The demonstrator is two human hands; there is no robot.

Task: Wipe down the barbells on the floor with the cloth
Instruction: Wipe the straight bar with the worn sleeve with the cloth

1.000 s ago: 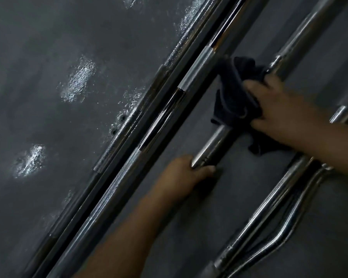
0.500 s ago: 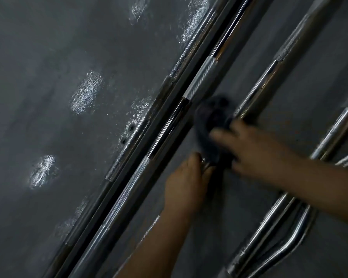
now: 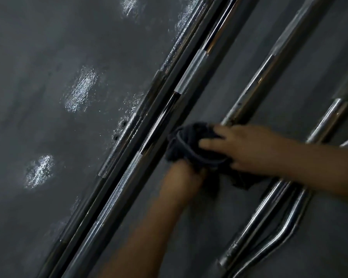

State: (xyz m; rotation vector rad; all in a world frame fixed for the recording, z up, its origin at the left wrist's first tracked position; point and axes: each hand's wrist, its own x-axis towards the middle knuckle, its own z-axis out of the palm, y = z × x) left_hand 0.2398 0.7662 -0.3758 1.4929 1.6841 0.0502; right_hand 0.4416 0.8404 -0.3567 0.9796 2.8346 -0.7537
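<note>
A short chrome barbell (image 3: 255, 85) lies diagonally on the dark floor, and its lower end is hidden under a dark cloth (image 3: 187, 145). My right hand (image 3: 249, 149) comes in from the right and grips the cloth around that end of the bar; the hand is blurred. My left hand (image 3: 181, 177) reaches up from below and holds the bar's lower end just under the cloth, which covers its fingers. A long barbell (image 3: 117, 195) with knurled sections runs parallel, just left of both hands.
A darker long bar (image 3: 129, 127) lies against the left side of the knurled one. On the right lie a straight chrome bar (image 3: 269, 205), a bent curl bar (image 3: 285, 233) and another bar (image 3: 327, 117). The rubber floor (image 3: 48, 97) shows bright glare patches.
My right hand slid the cloth down the short barbell from higher up to its lower end, right against my left hand. The left hand stayed at the bar's end.
</note>
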